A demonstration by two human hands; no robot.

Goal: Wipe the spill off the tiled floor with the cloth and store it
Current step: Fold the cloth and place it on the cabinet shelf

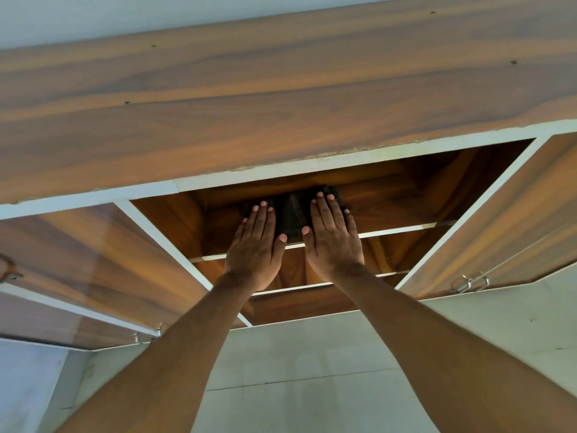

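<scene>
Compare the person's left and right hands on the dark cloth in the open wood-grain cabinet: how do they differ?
The left hand covers the left side of the dark folded cloth; the right hand covers its right side. The right hand's fingertips reach further into the open wood-grain cabinet than the left hand's. Both lie flat, fingers straight, thumbs turned inward, resting on the cloth on the upper shelf.

No writing can be read from where I stand: nothing legible on the cupboard [281,89] or on the dark cloth [292,214] (only plain wood grain and bare white edging).
</scene>
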